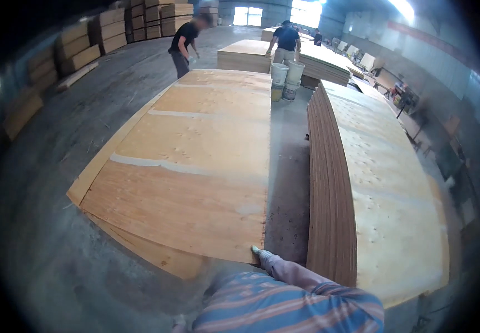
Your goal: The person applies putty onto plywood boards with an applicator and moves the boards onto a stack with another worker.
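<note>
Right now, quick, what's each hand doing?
Right gloved hand: at corner of flat tan wooden sheet; grip unclear.
Left hand: blurred, partly cut off; can't tell.

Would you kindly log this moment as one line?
Right hand: touching top sheet, near right corner | Left hand: bottom edge of view, grip unclear | Plywood stack: at right | Buckets: farther off

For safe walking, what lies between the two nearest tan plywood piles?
Head view: grey concrete floor, round white buckets at far end, grey-sleeved forearm nearest.

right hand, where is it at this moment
In the head view, the right hand is low, just right of centre, at the near right corner of the top sheet, left of the brown-edged stack.
</note>
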The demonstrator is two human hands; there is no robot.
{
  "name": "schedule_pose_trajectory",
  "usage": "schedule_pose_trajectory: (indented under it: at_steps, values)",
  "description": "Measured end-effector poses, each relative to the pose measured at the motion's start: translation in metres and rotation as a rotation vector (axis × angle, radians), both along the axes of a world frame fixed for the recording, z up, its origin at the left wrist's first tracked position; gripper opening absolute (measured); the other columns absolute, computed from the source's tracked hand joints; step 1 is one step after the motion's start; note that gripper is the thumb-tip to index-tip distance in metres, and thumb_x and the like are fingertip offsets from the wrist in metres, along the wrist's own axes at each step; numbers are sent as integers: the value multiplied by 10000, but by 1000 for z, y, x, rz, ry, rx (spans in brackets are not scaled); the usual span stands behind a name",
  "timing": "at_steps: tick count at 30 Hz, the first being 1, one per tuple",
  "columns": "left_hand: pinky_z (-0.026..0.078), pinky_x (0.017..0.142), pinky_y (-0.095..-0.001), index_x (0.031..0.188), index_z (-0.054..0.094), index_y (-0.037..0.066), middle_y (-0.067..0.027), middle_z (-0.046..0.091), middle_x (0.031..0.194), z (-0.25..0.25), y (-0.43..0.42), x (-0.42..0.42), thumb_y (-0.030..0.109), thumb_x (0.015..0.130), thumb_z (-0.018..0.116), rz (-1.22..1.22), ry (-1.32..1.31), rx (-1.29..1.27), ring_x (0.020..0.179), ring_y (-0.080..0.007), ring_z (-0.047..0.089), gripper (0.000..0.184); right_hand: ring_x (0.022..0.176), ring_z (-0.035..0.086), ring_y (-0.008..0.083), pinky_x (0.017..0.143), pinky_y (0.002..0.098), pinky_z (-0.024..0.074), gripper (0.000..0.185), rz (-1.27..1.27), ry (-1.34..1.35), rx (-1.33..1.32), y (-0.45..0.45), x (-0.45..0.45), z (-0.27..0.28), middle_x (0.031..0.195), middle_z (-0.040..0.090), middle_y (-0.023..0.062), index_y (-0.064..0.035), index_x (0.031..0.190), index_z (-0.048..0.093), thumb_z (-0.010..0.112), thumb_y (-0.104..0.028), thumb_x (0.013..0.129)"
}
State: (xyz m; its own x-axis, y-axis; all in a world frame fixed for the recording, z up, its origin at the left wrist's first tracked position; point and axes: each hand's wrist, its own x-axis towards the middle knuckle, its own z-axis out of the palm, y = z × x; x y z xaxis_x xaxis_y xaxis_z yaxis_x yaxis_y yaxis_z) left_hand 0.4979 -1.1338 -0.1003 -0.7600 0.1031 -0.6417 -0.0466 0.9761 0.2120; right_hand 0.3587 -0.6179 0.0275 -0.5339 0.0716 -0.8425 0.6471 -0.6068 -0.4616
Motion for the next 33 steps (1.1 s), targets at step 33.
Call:
schedule_pose_trajectory:
  at_steps: [33]
  values:
    - [458, 756, -426, 1066, 594, 197, -69, 624, 1008, -8, 44, -241, 475, 897, 531, 1483, -193, 1495, 904, -261, 575, 331, 815, 623, 231, 726, 378, 496, 467, -82, -55, 236, 37, 9, 46, 986, 671, 62, -85, 1119, 647, 778, -399, 799]
